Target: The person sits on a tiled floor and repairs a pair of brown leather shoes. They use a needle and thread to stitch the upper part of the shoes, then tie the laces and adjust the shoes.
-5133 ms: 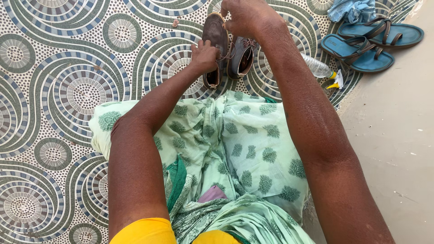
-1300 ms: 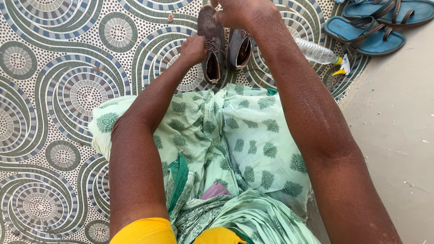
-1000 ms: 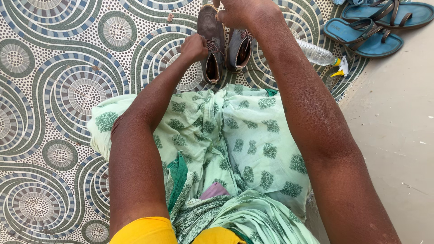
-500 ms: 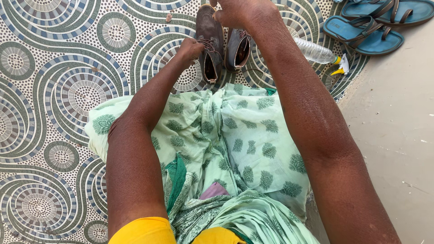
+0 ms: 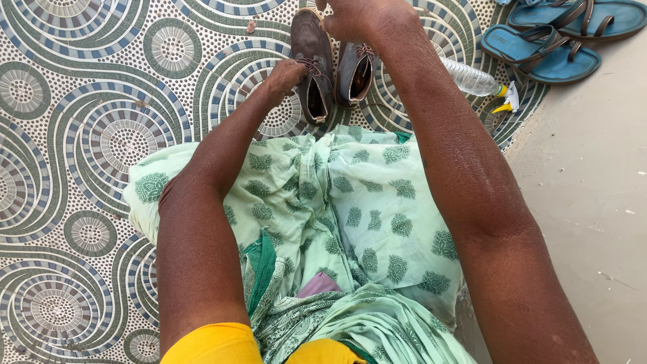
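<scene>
left hand [image 5: 286,73]: grip pinching the laces at the tongue of the left brown shoe [image 5: 311,57]; it sits a little lower on the shoe than 1.3 s ago.
right hand [image 5: 360,17]: raised above the right brown shoe [image 5: 354,73]; grip looks closed, perhaps on a lace end, but i cannot tell.
shoes: side by side, touching, on the patterned mat [image 5: 101,135], unmoved.
meaning: the lacing goes on.
nearby: 2 blue sandals [image 5: 539,50], plastic bottle [image 5: 472,79].
</scene>
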